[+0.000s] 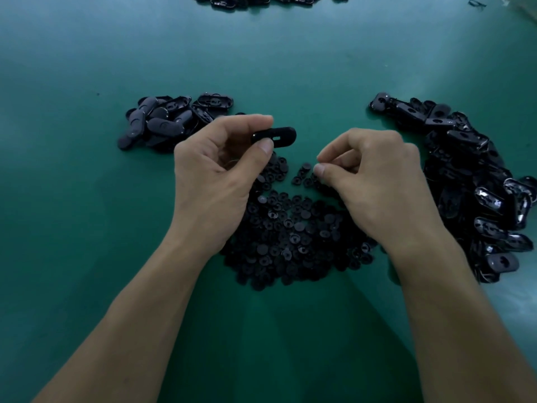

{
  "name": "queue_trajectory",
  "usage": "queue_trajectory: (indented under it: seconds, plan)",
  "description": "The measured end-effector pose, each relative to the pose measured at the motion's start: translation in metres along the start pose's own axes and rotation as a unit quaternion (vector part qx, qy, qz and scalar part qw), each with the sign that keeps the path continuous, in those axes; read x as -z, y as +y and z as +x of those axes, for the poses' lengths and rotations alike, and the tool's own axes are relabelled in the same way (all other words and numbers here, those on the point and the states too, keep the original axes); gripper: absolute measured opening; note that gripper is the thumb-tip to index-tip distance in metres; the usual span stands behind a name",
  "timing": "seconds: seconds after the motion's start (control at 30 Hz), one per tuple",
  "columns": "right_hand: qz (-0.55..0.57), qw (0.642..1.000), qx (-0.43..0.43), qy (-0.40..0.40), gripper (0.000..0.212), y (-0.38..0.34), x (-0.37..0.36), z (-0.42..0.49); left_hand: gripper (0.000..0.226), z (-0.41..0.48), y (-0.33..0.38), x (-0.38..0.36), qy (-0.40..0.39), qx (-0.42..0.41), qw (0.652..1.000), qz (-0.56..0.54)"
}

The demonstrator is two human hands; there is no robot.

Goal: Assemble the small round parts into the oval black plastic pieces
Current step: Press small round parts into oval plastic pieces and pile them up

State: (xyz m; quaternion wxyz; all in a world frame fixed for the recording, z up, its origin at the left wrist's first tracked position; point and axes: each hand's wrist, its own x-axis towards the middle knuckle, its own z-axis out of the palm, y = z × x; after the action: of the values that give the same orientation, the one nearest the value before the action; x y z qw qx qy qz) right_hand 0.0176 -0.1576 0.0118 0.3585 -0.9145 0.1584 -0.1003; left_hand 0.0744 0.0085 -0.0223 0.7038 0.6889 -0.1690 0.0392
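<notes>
Green bench [87,205]: left hand [209,181] pinches an oval piece [279,136] by its end; right hand [374,181], at four o'clock, nips among round parts [290,231], catch unclear. Hold the piece level for a square press.

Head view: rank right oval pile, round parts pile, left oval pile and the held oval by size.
Largest, too alike to split: right oval pile, round parts pile.
Then left oval pile.
Smallest: held oval.

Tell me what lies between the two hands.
In the head view, the heap of small round parts fills the gap between the left hand and the right hand; the oval piece gripped by the left juts in too.
</notes>
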Motion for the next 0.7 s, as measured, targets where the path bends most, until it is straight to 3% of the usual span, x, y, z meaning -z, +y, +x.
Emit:
queue_trajectory:
  seconds: [0.4, 0.7]
  plan:
    - [0.208, 0.975, 0.074, 0.022, 0.018, -0.019, 0.003, -0.001, 0.023, -0.001, 0.002, -0.002, 0.003, 0.020, 1.000, -0.012]
    - [0.211, 0.972, 0.098, 0.007, 0.016, -0.030, -0.016, -0.007, 0.018, -0.002, 0.007, -0.003, -0.015, 0.029, 0.999, -0.040]
